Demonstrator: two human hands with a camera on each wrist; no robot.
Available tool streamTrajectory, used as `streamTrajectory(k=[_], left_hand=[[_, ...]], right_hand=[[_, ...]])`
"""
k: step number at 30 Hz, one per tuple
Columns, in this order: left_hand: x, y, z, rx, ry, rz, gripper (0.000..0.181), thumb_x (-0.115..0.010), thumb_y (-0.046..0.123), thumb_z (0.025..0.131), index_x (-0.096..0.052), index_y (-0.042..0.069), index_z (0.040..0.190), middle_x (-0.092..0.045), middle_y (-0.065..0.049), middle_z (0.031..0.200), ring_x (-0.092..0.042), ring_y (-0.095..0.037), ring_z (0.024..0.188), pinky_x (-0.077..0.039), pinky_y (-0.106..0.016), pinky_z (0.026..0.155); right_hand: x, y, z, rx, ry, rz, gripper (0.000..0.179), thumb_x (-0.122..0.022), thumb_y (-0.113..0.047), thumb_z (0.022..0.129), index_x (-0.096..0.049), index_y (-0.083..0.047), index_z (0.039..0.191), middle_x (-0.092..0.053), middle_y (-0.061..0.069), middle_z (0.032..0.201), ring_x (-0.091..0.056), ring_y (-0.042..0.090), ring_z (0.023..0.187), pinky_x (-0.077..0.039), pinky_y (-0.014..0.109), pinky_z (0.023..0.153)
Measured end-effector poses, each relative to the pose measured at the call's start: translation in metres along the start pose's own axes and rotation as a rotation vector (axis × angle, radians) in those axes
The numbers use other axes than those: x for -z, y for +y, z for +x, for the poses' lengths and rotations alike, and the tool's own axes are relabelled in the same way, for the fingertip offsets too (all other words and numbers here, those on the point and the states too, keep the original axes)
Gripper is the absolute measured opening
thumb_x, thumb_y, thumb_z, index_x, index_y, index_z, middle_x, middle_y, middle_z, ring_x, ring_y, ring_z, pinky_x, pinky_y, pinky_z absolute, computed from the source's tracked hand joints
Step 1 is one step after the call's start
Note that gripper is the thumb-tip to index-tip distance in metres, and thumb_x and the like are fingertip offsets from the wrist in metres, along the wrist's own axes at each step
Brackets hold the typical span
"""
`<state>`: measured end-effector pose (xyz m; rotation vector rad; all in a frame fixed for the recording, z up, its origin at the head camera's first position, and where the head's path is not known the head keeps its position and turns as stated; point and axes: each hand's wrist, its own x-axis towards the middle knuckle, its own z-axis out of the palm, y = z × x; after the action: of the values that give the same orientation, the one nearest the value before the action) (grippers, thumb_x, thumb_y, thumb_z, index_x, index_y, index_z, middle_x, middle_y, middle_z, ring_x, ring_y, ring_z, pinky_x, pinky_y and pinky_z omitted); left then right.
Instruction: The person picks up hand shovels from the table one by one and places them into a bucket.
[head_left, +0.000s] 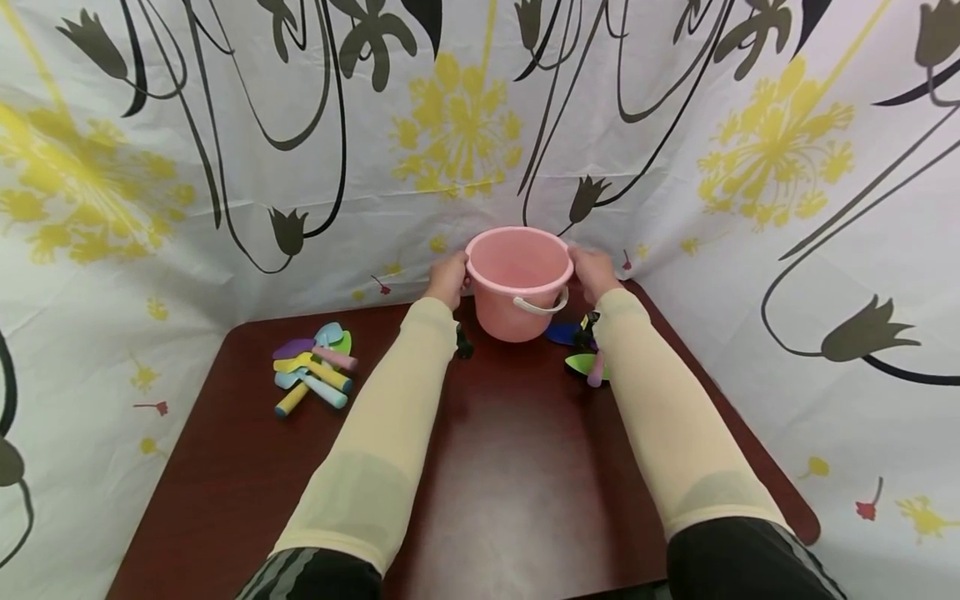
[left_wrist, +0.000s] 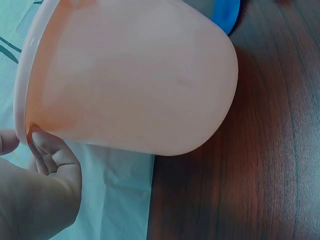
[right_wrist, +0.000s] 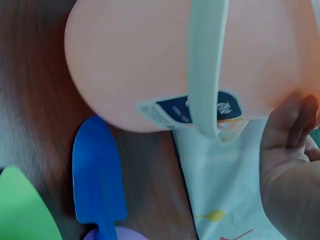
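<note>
Between both hands is a pink bucket (head_left: 517, 308) at the back of the brown table, its white handle (head_left: 536, 307) hanging down on the near side. My left hand (head_left: 447, 279) grips its rim from the left; in the left wrist view the thumb is outside the rim and curled fingers (left_wrist: 50, 150) tuck under it. On the opposite side my right hand (head_left: 595, 271) grips the rim, fingers (right_wrist: 285, 120) against the bucket wall in the right wrist view. A dark label (right_wrist: 175, 109) shows on that wall behind the handle. The bucket's inside bottom is hidden.
Left on the table lies a pile of small toy shovels (head_left: 315, 367) in several colours. Near the right forearm are a blue shovel (right_wrist: 99, 170), a green shovel (head_left: 581, 363) and a purple piece (right_wrist: 125, 234). A patterned curtain (head_left: 465, 200) hangs close behind the table (head_left: 510, 500).
</note>
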<state>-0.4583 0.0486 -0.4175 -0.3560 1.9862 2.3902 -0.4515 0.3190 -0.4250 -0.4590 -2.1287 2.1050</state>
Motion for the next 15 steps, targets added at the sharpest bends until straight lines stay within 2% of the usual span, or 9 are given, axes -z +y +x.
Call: streamTrajectory(k=[4, 7, 12, 15], left_hand=[[-0.002, 0.001, -0.002, 0.026, 0.025, -0.005, 0.027, -0.060, 0.015, 0.103, -0.061, 0.007, 0.077, -0.052, -0.005, 0.070, -0.049, -0.022, 0.069, -0.035, -0.020, 0.049], [-0.001, 0.001, -0.002, 0.047, 0.011, 0.008, 0.024, -0.060, 0.018, 0.103, -0.066, 0.003, 0.086, -0.053, -0.005, 0.071, -0.049, -0.022, 0.069, -0.035, -0.021, 0.050], [0.004, 0.000, 0.000, 0.045, -0.035, 0.032, 0.037, -0.061, 0.026, 0.107, -0.075, -0.008, 0.113, -0.055, -0.002, 0.070, -0.049, -0.021, 0.071, -0.038, -0.028, 0.061], [0.009, -0.001, 0.001, 0.041, -0.068, 0.000, 0.038, -0.062, 0.024, 0.107, -0.074, -0.010, 0.119, -0.055, 0.000, 0.069, -0.052, -0.019, 0.068, -0.042, -0.031, 0.068]], right_hand=[[-0.004, 0.000, 0.000, -0.011, 0.003, 0.073, 0.050, -0.061, -0.027, 0.113, -0.061, 0.004, 0.151, -0.064, 0.024, 0.143, -0.073, 0.029, 0.114, -0.062, 0.025, 0.075], [-0.005, 0.000, 0.000, -0.009, 0.013, 0.092, 0.049, -0.060, -0.027, 0.113, -0.062, 0.002, 0.152, -0.064, 0.024, 0.143, -0.072, 0.030, 0.115, -0.061, 0.024, 0.073], [-0.007, 0.003, -0.001, 0.011, 0.036, 0.142, 0.045, -0.062, -0.023, 0.111, -0.067, 0.003, 0.147, -0.070, 0.024, 0.134, -0.072, 0.030, 0.114, -0.062, 0.025, 0.074], [-0.008, 0.006, -0.003, 0.013, 0.053, 0.180, 0.041, -0.064, -0.020, 0.109, -0.070, 0.005, 0.141, -0.074, 0.019, 0.121, -0.074, 0.025, 0.103, -0.062, 0.026, 0.076]])
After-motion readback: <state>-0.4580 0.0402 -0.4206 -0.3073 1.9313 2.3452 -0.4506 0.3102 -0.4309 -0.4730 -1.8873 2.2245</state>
